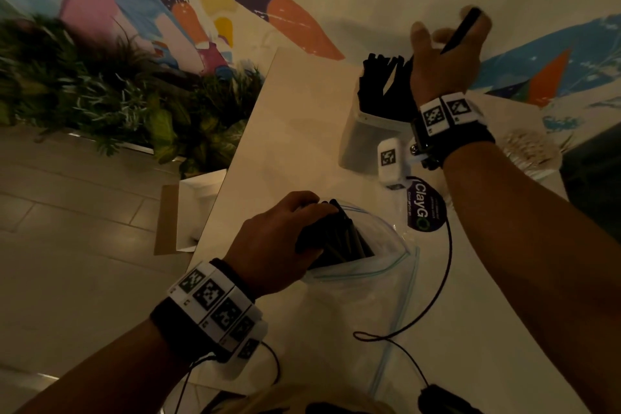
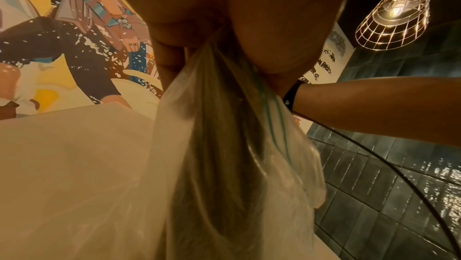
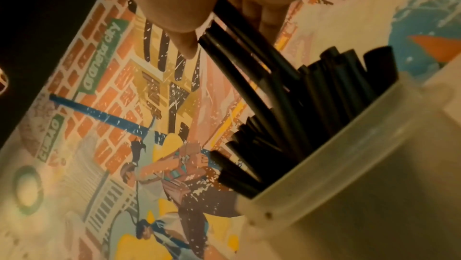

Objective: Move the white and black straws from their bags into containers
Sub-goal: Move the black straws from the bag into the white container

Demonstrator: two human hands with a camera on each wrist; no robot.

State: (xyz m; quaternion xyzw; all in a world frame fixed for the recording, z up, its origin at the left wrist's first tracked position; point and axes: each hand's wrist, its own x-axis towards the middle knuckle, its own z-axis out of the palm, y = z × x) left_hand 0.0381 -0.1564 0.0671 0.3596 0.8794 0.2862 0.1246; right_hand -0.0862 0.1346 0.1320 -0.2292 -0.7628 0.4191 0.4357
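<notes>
The left hand (image 1: pixel 275 239) grips the bag (image 1: pixel 363 282) of black straws (image 1: pixel 342 235) on the tabletop (image 1: pixel 302 118). The right hand (image 1: pixel 447 54) pinches a few straws (image 3: pixel 239 33) over the straw-filled container (image 1: pixel 363 138).

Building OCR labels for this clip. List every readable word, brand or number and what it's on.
"ClayG", then a green ring like an O: dark round tag on the table.
Smaller lines on that tag: too small to read.
"araneta city": green sign painted in the wall mural.
Second green mural sign: letters blurred, unreadable.
Wristband squares: coded patterns, no words.
</notes>
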